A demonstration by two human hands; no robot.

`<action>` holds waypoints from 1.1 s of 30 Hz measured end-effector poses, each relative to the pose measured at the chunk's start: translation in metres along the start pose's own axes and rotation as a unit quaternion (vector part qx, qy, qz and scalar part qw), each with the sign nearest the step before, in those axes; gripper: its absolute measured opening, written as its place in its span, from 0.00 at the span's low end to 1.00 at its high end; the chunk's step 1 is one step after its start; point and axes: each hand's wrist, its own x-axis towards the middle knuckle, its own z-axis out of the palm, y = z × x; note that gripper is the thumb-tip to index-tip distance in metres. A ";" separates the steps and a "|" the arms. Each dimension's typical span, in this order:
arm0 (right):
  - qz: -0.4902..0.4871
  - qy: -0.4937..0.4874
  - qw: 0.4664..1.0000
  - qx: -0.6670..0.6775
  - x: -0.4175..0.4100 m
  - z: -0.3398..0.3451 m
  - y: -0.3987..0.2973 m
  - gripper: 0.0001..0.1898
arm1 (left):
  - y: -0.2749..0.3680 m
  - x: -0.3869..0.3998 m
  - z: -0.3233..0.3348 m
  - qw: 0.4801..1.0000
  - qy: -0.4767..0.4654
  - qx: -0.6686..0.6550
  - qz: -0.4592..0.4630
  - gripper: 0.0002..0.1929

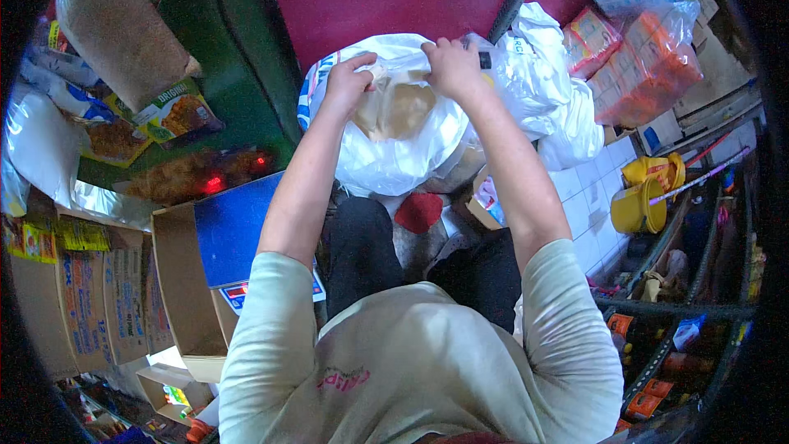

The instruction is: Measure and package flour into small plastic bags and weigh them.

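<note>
A large white sack with blue and red print stands in front of my knees, its mouth spread wide. Inside it sits a clear plastic bag, and something tan, perhaps sugar or another loose dry good, shows within. My left hand pinches the clear bag's rim on the left between thumb and forefinger. On the far right of the opening, my right hand grips the plastic rim, its fingers curled over the edge. How deep the tan contents lie cannot be seen.
At left, a green surface carries packed bags and pouches; an open cardboard box and a digital scale are below. White plastic bags crowd the right, before wrapped orange packs. Yellow buckets stand near shelving.
</note>
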 end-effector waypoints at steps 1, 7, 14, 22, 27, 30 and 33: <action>-0.002 -0.005 1.000 0.002 -0.004 0.013 -0.003 0.22 | 0.000 -0.004 -0.002 1.000 0.002 0.001 -0.006 0.20; -0.111 0.111 0.982 0.105 -0.006 0.038 -0.027 0.24 | -0.008 -0.006 -0.010 0.993 -0.030 0.107 -0.027 0.20; -0.111 0.077 0.966 0.222 0.003 0.049 -0.062 0.07 | -0.001 -0.008 -0.015 0.995 -0.050 0.074 -0.047 0.23; -0.193 0.085 0.958 0.197 -0.004 0.034 -0.053 0.10 | 0.008 0.002 -0.033 0.965 -0.047 0.246 -0.074 0.20; -0.216 0.083 0.958 0.172 -0.012 0.023 -0.046 0.09 | 0.039 0.007 -0.023 0.838 -0.136 0.526 -0.041 0.17; -0.214 0.115 0.959 0.147 -0.012 0.015 -0.034 0.05 | 0.061 0.007 -0.022 0.804 -0.125 0.581 0.000 0.16; -0.204 0.139 0.957 0.153 -0.012 -0.008 -0.018 0.05 | 0.084 0.000 -0.018 0.809 -0.118 0.576 -0.003 0.16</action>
